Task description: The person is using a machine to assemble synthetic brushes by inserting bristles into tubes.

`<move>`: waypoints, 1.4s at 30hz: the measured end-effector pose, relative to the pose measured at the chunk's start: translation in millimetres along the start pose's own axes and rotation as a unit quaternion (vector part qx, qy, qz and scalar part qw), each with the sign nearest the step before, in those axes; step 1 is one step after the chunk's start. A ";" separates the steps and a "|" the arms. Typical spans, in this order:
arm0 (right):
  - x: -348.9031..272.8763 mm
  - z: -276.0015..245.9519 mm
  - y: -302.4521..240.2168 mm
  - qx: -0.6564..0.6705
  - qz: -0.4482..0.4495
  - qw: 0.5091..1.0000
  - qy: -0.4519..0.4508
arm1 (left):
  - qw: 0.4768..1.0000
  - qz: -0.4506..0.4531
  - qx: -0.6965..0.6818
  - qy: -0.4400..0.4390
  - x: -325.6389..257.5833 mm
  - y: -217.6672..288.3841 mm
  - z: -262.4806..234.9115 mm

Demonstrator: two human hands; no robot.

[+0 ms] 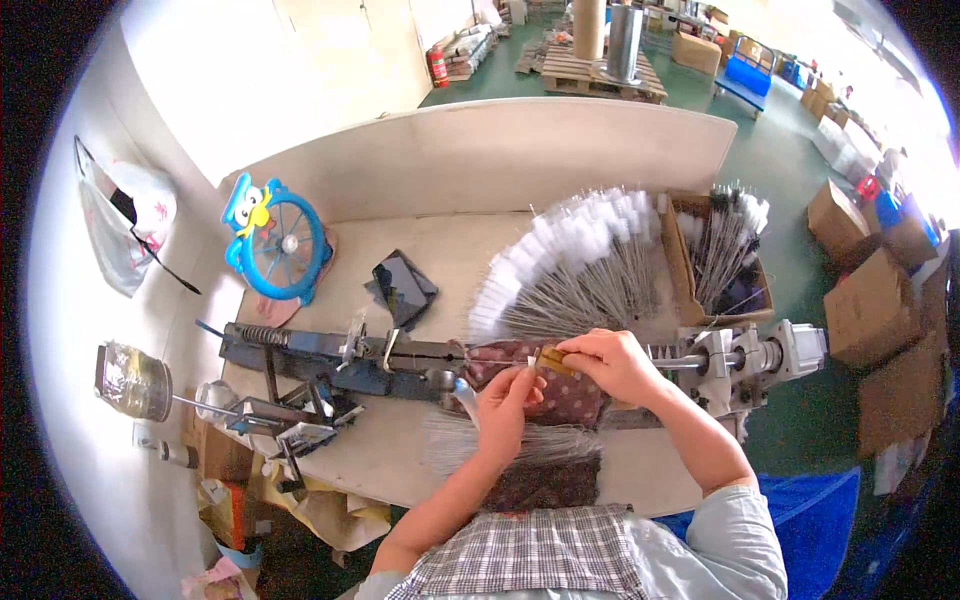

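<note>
Both my hands meet over a dark red spotted cloth (580,400) at the middle of the bench machine. My left hand (503,402) is closed in a pinch at a thin wire (497,362) that runs left to the machine's dark rail (420,355); exactly what its fingertips grip is too small to tell. A pale bluish-white piece (466,396) shows beside that hand. Between the fingers of my right hand (612,362) is a small yellow-brown block (553,360), touching or nearly touching my left fingertips. Loose fine wires (560,440) lie below my hands.
Wire brushes with white bristles (580,250) fan out behind my hands, beside a cardboard box (683,270) of more brushes. A motor unit (800,350) stands right. Leftward are a blue toy-like fan (285,245), a dark flat device (403,288) and a metal bracket (275,410).
</note>
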State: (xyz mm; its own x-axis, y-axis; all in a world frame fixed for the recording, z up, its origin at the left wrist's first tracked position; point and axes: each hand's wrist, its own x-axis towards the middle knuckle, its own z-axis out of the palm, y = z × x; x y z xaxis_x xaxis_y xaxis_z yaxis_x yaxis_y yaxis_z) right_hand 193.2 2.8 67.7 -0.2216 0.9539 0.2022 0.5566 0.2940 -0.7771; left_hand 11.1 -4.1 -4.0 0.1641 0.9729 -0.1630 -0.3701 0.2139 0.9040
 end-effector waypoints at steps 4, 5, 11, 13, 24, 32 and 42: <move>-8.5 -2.3 9.0 0.039 -0.038 0.998 -0.012 | 1.000 0.013 0.009 0.008 1.2 -5.3 11.7; -9.8 -1.5 11.2 0.021 -0.089 0.996 -0.022 | 1.000 0.011 0.012 0.009 0.1 -5.8 11.5; 9.9 9.3 -5.7 -0.141 -0.192 0.969 0.067 | 0.988 0.033 -0.069 0.132 -2.3 8.7 -5.7; 25.8 27.9 -8.3 -0.157 -0.204 0.961 0.101 | 0.986 -0.016 -0.064 0.152 -3.7 17.7 -2.0; 46.4 50.8 -18.1 -0.089 -0.031 0.995 -0.033 | 0.995 -0.047 -0.043 0.080 -8.2 22.1 -14.0; 32.2 61.9 -34.6 -0.196 -0.082 0.975 0.058 | 0.972 -0.082 -0.205 0.082 0.9 21.6 -16.3; 29.9 72.1 -29.3 -0.209 -0.150 0.953 0.161 | 0.958 -0.073 -0.251 0.116 -0.4 26.8 -1.8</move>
State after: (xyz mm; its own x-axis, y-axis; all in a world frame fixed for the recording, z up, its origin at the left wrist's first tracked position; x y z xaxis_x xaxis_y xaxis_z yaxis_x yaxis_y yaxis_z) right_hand 112.5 18.4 53.6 -0.2019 0.7718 0.6030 0.7922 0.4907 -0.3628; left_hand -0.5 1.4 19.6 0.0619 0.9106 -0.4086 -0.7609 0.3080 0.5711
